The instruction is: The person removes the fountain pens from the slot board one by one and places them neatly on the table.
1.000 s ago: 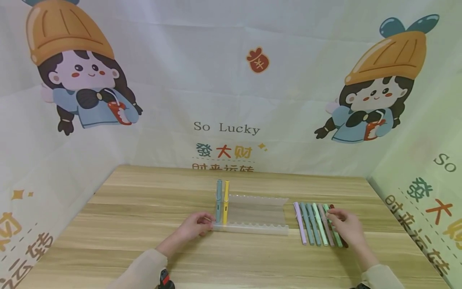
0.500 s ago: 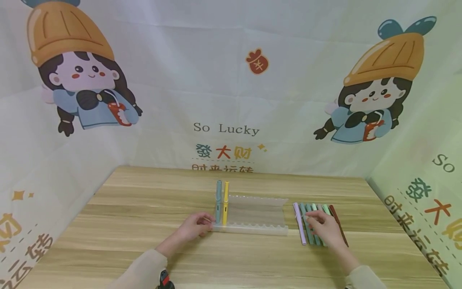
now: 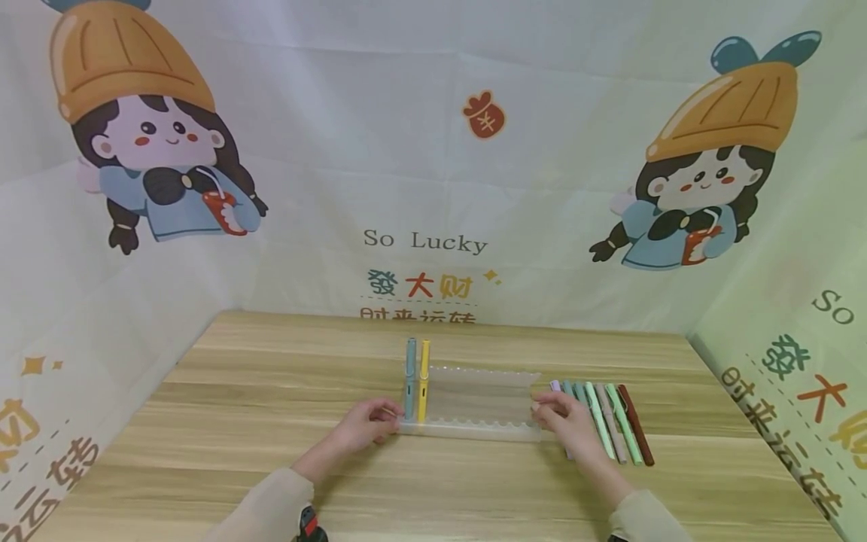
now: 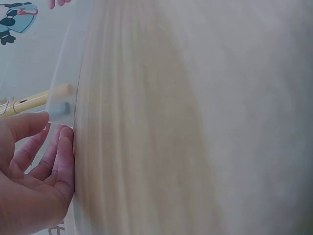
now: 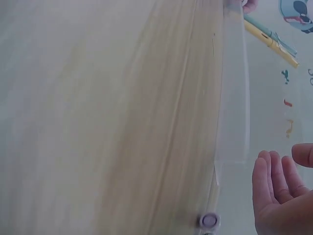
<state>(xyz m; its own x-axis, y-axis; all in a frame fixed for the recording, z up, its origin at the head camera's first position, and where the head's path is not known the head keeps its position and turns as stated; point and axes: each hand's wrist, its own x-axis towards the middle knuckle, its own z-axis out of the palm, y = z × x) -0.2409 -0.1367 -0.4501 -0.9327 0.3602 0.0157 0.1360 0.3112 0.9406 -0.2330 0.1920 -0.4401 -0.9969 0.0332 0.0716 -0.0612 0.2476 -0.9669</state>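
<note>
A clear plastic pen rack with scalloped edges lies mid-table. A blue-grey pen and a yellow pen stand in its leftmost slots. My left hand holds the rack's left end, thumb and fingertips at its corner; in the left wrist view the fingers lie at that end. My right hand is at the rack's right end, over the leftmost of the loose pens. In the right wrist view its fingers are relaxed, hold nothing and sit just apart from the rack's end.
Several capped pens lie side by side right of the rack, among them a mint green pen, a grey-brown pen and a dark red pen. A purple pen's end shows beside the rack. A printed cloth rises behind the table.
My right hand has moved left, from the dark red pen across the loose pens to the rack's right end. My left hand has stayed at the left end.
</note>
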